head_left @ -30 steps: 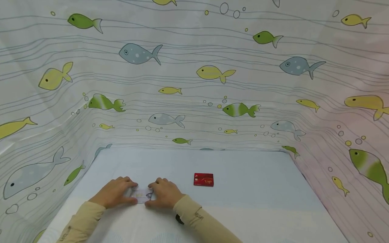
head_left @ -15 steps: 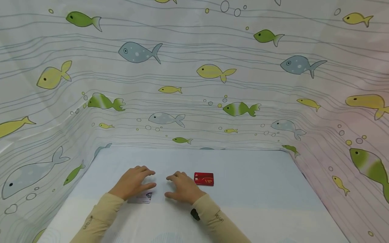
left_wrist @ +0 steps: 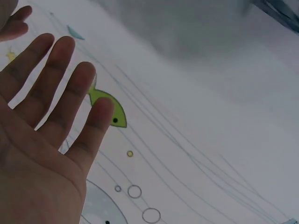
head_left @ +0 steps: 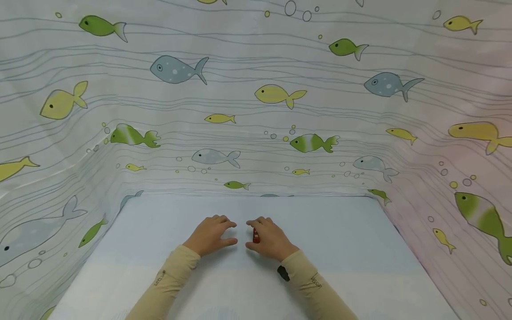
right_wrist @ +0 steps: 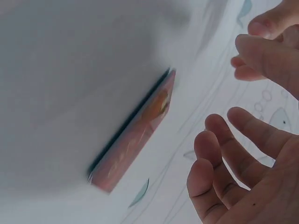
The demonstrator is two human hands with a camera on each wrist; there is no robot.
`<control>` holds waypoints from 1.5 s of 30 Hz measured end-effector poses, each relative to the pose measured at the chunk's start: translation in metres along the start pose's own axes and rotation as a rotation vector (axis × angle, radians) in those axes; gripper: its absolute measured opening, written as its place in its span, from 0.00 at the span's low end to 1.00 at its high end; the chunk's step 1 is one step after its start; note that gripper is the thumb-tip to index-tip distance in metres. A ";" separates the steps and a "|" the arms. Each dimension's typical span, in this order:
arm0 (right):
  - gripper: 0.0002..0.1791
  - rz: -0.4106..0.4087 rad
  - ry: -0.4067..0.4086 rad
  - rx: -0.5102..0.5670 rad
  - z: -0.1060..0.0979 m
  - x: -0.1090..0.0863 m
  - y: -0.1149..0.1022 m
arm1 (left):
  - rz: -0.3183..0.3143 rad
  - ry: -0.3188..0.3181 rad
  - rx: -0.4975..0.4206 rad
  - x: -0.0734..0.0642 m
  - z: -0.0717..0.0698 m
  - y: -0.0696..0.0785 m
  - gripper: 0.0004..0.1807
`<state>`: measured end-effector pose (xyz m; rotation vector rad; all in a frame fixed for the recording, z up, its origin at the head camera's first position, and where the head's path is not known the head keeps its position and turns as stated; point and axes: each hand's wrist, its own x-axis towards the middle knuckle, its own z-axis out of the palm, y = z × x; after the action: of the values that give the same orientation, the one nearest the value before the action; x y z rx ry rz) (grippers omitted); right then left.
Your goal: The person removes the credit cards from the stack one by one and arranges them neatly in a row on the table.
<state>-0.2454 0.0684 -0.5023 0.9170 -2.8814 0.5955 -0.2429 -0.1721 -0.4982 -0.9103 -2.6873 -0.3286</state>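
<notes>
My left hand [head_left: 211, 236] hovers over the table, fingers spread and loosely bent, holding nothing. In the left wrist view, the left palm and fingers [left_wrist: 78, 100] are stretched out. Facing it across a small gap is my right hand [head_left: 271, 238], thumb apart from its fingers and nothing in its grasp. The red card [head_left: 256, 235] lies by the right hand, which covers most of it in the head view. In the right wrist view a reddish card [right_wrist: 133, 135] appears at a slant, apart from the right fingers [right_wrist: 236, 154]. The pale card seen earlier is hidden, apparently behind my left forearm.
The table has a pale blue and white cover [head_left: 340, 235]. A fish-patterned curtain [head_left: 248, 133] stands around its back and both sides. Beige sleeves [head_left: 168, 280] cover my forearms, and a black object [head_left: 283, 273] shows at the right cuff.
Both hands have let go of the pale card and moved right and slightly farther away. The right hand now covers most of the red card, and the pale card has gone out of sight.
</notes>
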 end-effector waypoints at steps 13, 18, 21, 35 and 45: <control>0.35 0.066 -0.001 -0.055 -0.014 -0.024 0.045 | 0.012 -0.110 -0.009 0.039 0.026 0.028 0.26; 0.34 0.075 -0.010 -0.080 -0.015 -0.029 0.057 | 0.001 -0.147 0.002 0.048 0.034 0.035 0.26; 0.34 0.074 -0.022 -0.079 -0.015 -0.030 0.060 | -0.002 -0.165 0.016 0.052 0.038 0.036 0.27; 0.32 0.041 -0.048 -0.099 -0.012 -0.030 0.067 | -0.029 -0.229 0.037 0.058 0.043 0.040 0.28; 0.31 0.034 -0.036 -0.068 -0.011 -0.029 0.070 | -0.030 -0.216 0.028 0.058 0.044 0.038 0.27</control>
<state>-0.2622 0.1404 -0.5205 0.8804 -2.9349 0.4850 -0.2721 -0.0970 -0.5150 -0.9474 -2.8958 -0.2092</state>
